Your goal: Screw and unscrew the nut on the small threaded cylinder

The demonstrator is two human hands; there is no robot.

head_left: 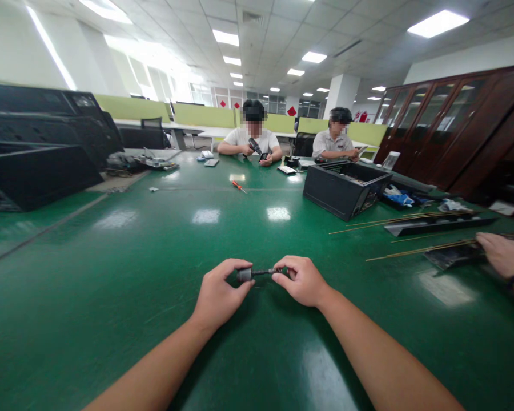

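Note:
Low over the green tabletop, both hands hold a small dark metal shaft (262, 272) with a thick grey cylinder on one end; its exact kind I cannot make out. My left hand (220, 291) grips the cylinder end between thumb and fingers. Thumb and forefinger of my right hand (302, 281) pinch the thin end, where a ribbed or spring-like bit shows at the fingertips. The shaft lies level between the two hands, and its right tip is partly hidden.
An orange screwdriver (239, 186) lies on the green table (124, 297). Right stand a black computer case (332, 191), metal channels (432, 224) and thin rods; a co-worker's hand (503, 251) touches one channel. Another black case (38, 177) is left. Two people sit opposite, one holding a power drill (256, 146).

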